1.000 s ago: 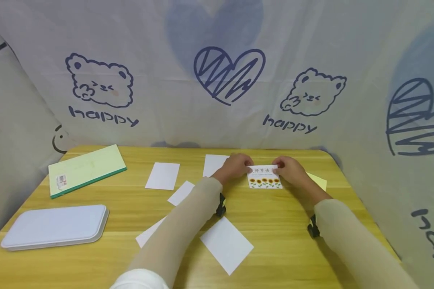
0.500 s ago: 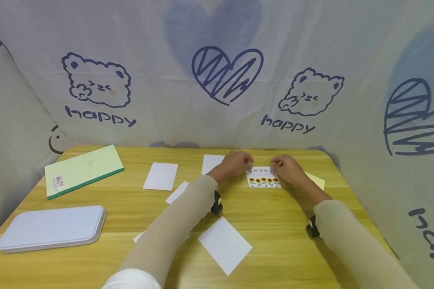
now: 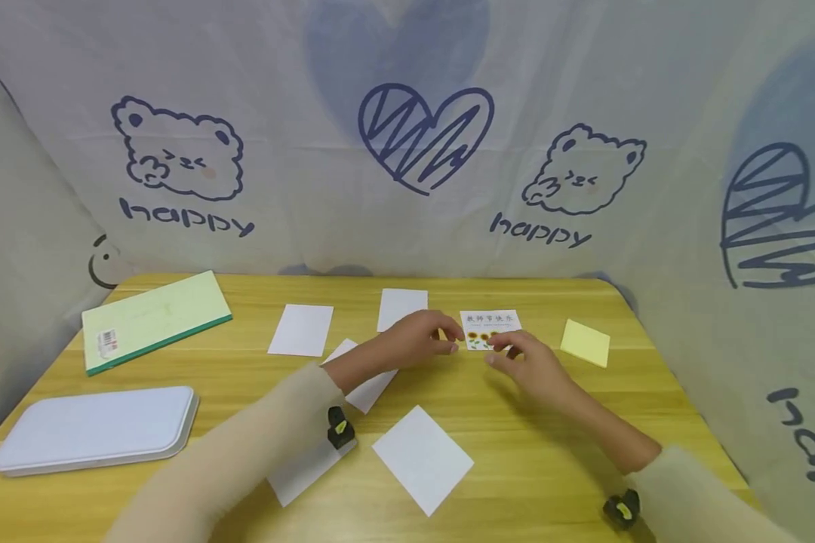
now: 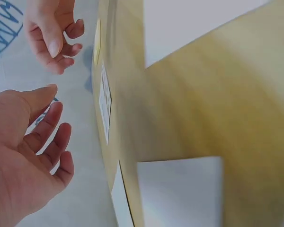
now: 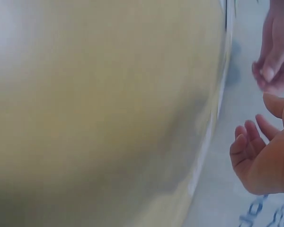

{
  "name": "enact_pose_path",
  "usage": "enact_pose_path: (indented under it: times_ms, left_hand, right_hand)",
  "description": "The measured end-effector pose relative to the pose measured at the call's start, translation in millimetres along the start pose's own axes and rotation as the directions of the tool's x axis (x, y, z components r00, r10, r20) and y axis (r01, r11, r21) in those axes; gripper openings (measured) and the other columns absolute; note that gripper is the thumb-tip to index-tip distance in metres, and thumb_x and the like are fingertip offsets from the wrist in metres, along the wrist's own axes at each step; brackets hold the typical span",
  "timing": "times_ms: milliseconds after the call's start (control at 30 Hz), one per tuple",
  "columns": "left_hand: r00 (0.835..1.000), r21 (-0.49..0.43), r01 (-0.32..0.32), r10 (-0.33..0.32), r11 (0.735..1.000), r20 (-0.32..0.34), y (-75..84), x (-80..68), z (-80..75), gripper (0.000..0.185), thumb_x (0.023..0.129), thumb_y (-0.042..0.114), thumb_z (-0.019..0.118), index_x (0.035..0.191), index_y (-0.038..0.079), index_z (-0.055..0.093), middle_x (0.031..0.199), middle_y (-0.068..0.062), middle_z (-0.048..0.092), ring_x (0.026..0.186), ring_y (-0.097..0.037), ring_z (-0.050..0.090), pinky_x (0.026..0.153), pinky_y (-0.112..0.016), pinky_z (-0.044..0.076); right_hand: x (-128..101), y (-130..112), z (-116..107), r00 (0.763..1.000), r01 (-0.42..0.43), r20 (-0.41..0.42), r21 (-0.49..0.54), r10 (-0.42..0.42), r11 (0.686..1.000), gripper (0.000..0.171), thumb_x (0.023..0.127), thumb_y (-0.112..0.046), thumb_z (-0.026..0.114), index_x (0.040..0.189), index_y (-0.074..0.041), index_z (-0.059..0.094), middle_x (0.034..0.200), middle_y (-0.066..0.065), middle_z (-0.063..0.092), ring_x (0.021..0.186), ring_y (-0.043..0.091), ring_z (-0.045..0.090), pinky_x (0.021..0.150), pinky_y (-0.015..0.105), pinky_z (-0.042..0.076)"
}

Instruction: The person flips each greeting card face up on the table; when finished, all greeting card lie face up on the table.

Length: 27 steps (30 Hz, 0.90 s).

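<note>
A small card printed with sunflowers (image 3: pixel 494 323) lies flat on the wooden table (image 3: pixel 516 422) near its far edge; nothing holds it. My left hand (image 3: pixel 448 341) hovers just left of the card, fingers loosely curled and empty. Just in front of the card, my right hand (image 3: pixel 501 356) is relaxed and empty too. In the left wrist view the left hand (image 4: pixel 42 137) shows slack fingers, with the right hand (image 4: pixel 57 38) above it and the card (image 4: pixel 105 101) seen edge-on. The right wrist view is blurred; the right hand (image 5: pixel 255 156) is loosely curled there.
Several blank white cards (image 3: pixel 422 458) lie scattered over the table, one partly under my left forearm. A yellow sticky note (image 3: pixel 585 343) sits right of the sunflower card. A green notebook (image 3: pixel 156 317) and a white flat case (image 3: pixel 95 426) lie at the left. A printed cloth backdrop surrounds the table.
Both hands have let go of the sunflower card's top edge and drawn back toward me. The card now lies flat, and the sticky note is uncovered.
</note>
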<state>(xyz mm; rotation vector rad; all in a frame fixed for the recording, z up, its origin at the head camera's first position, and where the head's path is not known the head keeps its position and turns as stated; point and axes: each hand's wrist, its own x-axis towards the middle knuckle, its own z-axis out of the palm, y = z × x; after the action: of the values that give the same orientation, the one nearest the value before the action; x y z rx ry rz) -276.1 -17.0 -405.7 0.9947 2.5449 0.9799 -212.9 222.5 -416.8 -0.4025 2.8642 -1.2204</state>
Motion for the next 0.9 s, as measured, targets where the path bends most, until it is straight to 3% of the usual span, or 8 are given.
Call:
enact_pose_path:
  times_ms: [233, 333, 433, 567, 633, 900]
  left_hand:
    - [0.998, -0.034, -0.005, 0.008, 0.999, 0.064, -9.4, -43.9, 11.6, 0.02, 0.097, 0.015, 0.068, 0.117, 0.011, 0.072, 0.109, 0.002, 0.067, 0.093, -0.012, 0.059, 0.081, -0.028, 0.05]
    - [0.995, -0.014, -0.012, 0.013, 1.0, 0.104, -13.4, -58.5, 18.2, 0.02, 0.094, 0.016, 0.072, 0.113, 0.014, 0.073, 0.107, 0.004, 0.067, 0.095, -0.01, 0.058, 0.084, -0.027, 0.049]
    - [0.99, 0.012, 0.009, -0.01, 1.0, 0.139, -13.2, -70.1, 22.0, 0.022, 0.09, 0.02, 0.077, 0.111, 0.017, 0.074, 0.105, 0.006, 0.067, 0.094, -0.009, 0.057, 0.085, -0.026, 0.048]
    - [0.988, 0.086, 0.017, -0.03, 0.996, 0.154, -9.3, -80.1, 23.1, 0.027, 0.087, 0.023, 0.081, 0.112, 0.019, 0.074, 0.106, 0.008, 0.067, 0.095, -0.008, 0.058, 0.085, -0.025, 0.048]
    - [0.987, 0.126, 0.015, -0.034, 0.992, 0.156, -7.6, -83.2, 23.2, 0.029, 0.085, 0.025, 0.082, 0.113, 0.021, 0.075, 0.107, 0.008, 0.066, 0.097, -0.008, 0.057, 0.086, -0.027, 0.047]
    - [0.985, 0.188, 0.004, -0.037, 0.982, 0.171, -6.4, -86.9, 24.1, 0.033, 0.083, 0.029, 0.084, 0.113, 0.022, 0.074, 0.107, 0.006, 0.064, 0.103, -0.013, 0.055, 0.088, -0.029, 0.046]
  right_hand:
    - [-48, -28, 32, 0.992, -0.068, 0.11, -0.012, 0.069, 0.998, 0.031, 0.092, -0.03, 0.074, 0.117, -0.012, 0.069, 0.106, 0.001, 0.064, 0.088, 0.013, 0.055, 0.073, 0.026, 0.048]
    - [-63, -36, 44, 0.987, -0.096, 0.123, -0.074, 0.104, 0.993, 0.03, 0.088, -0.035, 0.078, 0.112, -0.018, 0.071, 0.103, -0.005, 0.063, 0.086, 0.011, 0.053, 0.073, 0.027, 0.046]
    - [-74, -42, 54, 0.986, -0.101, 0.117, -0.156, 0.119, 0.983, 0.036, 0.082, -0.044, 0.081, 0.109, -0.021, 0.071, 0.107, -0.006, 0.063, 0.093, 0.011, 0.056, 0.079, 0.035, 0.049]
    - [-82, -46, 64, 0.988, -0.083, 0.104, -0.263, 0.114, 0.961, 0.049, 0.076, -0.054, 0.083, 0.109, -0.021, 0.07, 0.112, -0.006, 0.059, 0.106, 0.014, 0.057, 0.084, 0.044, 0.052]
    - [-84, -47, 68, 0.99, -0.067, 0.099, -0.298, 0.101, 0.952, 0.05, 0.075, -0.054, 0.084, 0.108, -0.019, 0.07, 0.112, -0.006, 0.057, 0.107, 0.015, 0.056, 0.08, 0.044, 0.052]
    - [-85, -48, 74, 0.995, -0.015, 0.092, -0.303, 0.045, 0.953, 0.033, 0.077, -0.043, 0.086, 0.093, -0.021, 0.067, 0.11, -0.006, 0.055, 0.105, 0.015, 0.053, 0.073, 0.039, 0.05]
